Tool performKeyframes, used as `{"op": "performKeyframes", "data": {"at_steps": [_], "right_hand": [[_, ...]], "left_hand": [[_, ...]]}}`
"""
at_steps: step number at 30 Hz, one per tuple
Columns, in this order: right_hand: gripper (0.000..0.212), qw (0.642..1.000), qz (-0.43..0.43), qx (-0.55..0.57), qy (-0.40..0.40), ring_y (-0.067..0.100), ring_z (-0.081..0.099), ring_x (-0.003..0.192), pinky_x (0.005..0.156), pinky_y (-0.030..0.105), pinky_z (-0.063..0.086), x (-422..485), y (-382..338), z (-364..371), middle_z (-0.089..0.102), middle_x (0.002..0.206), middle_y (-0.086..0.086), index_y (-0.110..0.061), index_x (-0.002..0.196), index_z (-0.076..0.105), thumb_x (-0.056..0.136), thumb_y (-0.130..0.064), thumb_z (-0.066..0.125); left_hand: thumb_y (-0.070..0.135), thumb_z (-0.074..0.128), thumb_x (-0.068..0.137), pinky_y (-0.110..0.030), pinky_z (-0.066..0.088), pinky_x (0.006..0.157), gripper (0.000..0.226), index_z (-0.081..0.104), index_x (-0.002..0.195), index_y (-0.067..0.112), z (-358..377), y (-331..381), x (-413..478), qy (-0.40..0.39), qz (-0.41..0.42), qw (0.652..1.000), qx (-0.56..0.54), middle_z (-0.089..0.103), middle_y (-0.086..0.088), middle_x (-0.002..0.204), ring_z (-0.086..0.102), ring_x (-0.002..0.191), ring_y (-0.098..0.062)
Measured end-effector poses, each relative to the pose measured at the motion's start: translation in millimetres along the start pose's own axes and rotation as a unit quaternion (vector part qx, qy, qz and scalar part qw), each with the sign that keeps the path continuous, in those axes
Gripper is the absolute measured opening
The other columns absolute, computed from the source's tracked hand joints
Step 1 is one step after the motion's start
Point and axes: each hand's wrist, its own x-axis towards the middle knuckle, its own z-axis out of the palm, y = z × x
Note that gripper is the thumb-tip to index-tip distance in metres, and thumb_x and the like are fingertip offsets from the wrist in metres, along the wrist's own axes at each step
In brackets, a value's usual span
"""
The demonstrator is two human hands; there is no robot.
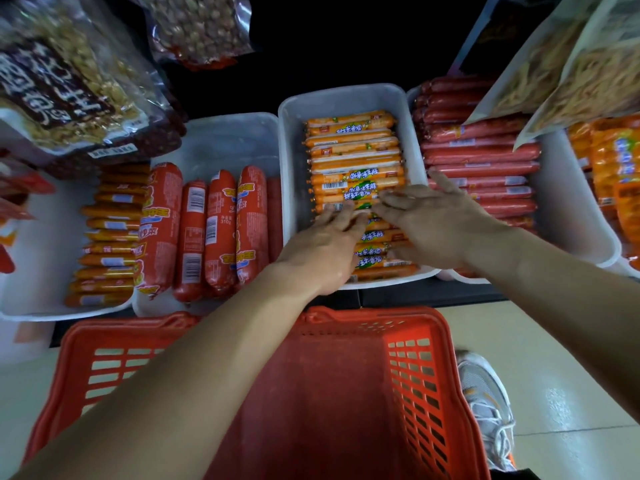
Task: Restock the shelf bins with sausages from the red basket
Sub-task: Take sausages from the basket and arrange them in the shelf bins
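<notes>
- Shelf bins (408, 109) span mid-frame; red basket (346, 393) sits below.
- Left hand (325, 247), right hand (433, 223): fingers spread flat, pressing orange sausages (353, 157) in centre bin.

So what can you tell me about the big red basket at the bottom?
The red basket looks like plastic, with slotted walls full of little windows and a solid, dusty floor. It sits upright on the pale floor below the shelf bins. What shows of its inside holds no sausages. Both forearms cross over it; whether they touch it is unclear. A grey sneaker stands beside its right wall.
</notes>
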Motion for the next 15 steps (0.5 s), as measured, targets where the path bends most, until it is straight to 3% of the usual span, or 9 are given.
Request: {"op": "performKeyframes", "data": {"at_steps": [3, 5, 7, 11, 15], "right_hand": [[0.070, 0.995, 0.006, 0.009, 0.095, 0.024, 0.032, 0.143, 0.120, 0.053, 0.012, 6.5, 1.3, -1.8, 0.034, 0.156, -0.002, -0.028, 0.152, 0.032, 0.091, -0.058, 0.047], [0.076, 0.993, 0.036, 0.023, 0.107, 0.026, 0.018, 0.149, 0.121, 0.051, 0.010, 13.5, 4.5, -0.8, 0.016, 0.163, 0.006, -0.022, 0.157, 0.016, 0.094, -0.057, 0.041], [0.075, 0.996, 0.052, -0.001, 0.078, 0.023, 0.002, 0.153, 0.121, 0.050, 0.002, 23.2, 8.6, 1.8, 0.002, 0.166, 0.007, -0.019, 0.158, 0.004, 0.098, -0.056, 0.028], [0.075, 0.997, 0.063, -0.025, 0.040, 0.020, -0.007, 0.153, 0.120, 0.053, -0.010, 34.2, 8.9, -2.9, -0.008, 0.166, 0.005, -0.021, 0.158, -0.008, 0.099, -0.060, 0.017], [0.075, 0.996, 0.069, -0.040, 0.031, 0.021, -0.010, 0.153, 0.119, 0.056, -0.010, 34.6, 10.1, 0.4, -0.014, 0.166, 0.006, -0.022, 0.157, -0.013, 0.099, -0.061, 0.016]], "left_hand": [[0.033, 0.047, 0.103, -0.045, 0.015, 0.123, 0.064, 0.016, 0.158, 0.028, -3.6, -4.5, 1.0, 0.029, 0.015, 0.998, -0.052, -0.004, 0.002, 0.167, -0.005, 0.153, -0.022], [0.031, 0.050, 0.102, -0.039, 0.018, 0.122, 0.057, 0.030, 0.155, 0.025, -7.4, -3.7, 2.6, 0.115, 0.004, 0.984, -0.132, 0.017, -0.001, 0.164, 0.010, 0.152, -0.022], [0.028, 0.051, 0.101, -0.036, 0.023, 0.119, 0.060, 0.027, 0.156, 0.022, -8.5, 1.7, 7.3, 0.182, -0.041, 0.963, -0.196, 0.024, 0.000, 0.159, 0.018, 0.147, -0.021], [0.029, 0.060, 0.095, -0.043, 0.032, 0.117, 0.070, 0.024, 0.155, 0.022, -4.5, 10.0, 19.0, 0.235, -0.098, 0.939, -0.231, 0.016, 0.002, 0.155, 0.021, 0.145, -0.024], [0.032, 0.054, 0.100, -0.043, 0.012, 0.124, 0.078, 0.005, 0.160, 0.023, -8.4, 6.3, 29.7, 0.169, -0.118, 0.952, -0.227, -0.012, 0.001, 0.166, -0.006, 0.153, -0.023]]}}
